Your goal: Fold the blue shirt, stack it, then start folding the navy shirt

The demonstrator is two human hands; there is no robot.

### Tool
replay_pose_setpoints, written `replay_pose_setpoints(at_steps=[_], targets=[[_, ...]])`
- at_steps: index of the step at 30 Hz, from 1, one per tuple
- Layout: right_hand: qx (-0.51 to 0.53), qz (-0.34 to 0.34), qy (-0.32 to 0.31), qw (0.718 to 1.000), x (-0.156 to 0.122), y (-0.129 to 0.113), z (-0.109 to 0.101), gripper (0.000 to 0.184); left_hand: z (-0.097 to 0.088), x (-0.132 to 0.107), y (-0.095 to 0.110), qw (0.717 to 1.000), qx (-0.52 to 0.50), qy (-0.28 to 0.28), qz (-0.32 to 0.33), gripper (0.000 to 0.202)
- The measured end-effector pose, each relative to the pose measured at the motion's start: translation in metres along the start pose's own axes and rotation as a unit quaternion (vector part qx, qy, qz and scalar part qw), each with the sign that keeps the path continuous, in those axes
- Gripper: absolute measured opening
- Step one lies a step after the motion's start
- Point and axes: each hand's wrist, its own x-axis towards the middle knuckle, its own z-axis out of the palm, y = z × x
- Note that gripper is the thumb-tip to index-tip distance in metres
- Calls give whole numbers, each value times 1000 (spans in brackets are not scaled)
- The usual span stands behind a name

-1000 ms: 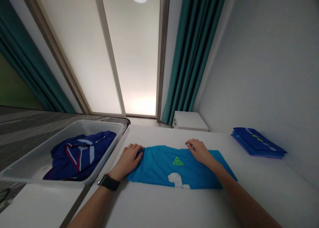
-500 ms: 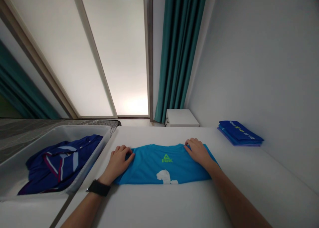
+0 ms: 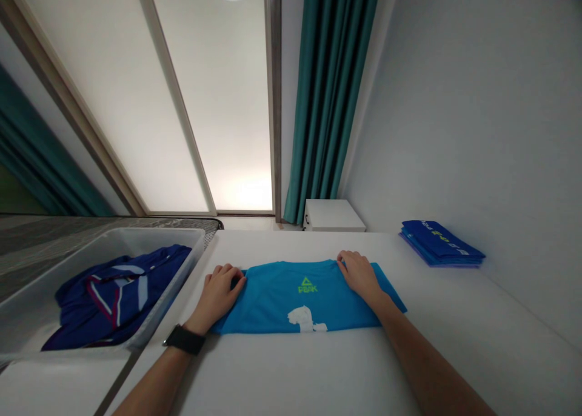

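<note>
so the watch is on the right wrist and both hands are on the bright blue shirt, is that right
Not quite: the head view shows the black watch on the left wrist, not the right. The rest stands: the left hand and right hand are both on the bright blue shirt.

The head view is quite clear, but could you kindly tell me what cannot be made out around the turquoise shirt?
In the head view:
The turquoise shirt: edges hidden under the left hand and right hand.
The folded blue stack: too small to read its lettering or count layers.
The plastic tub: cut off by the left edge.
</note>
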Motion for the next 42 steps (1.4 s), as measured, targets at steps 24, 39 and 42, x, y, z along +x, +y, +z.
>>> replay_pose_setpoints(at_steps=[24, 39, 42], targets=[[4, 2, 2, 1000, -1, 6, 7, 26, -4, 27, -1, 999, -39, 3, -21, 23], [188, -266, -78, 942, -35, -132, -25, 40, -32, -66, -3, 998, -56, -32, -18, 34], [202, -334, -113, 914, -45, -170, -28, 47, -23, -73, -6, 997, -72, -28, -17, 33]])
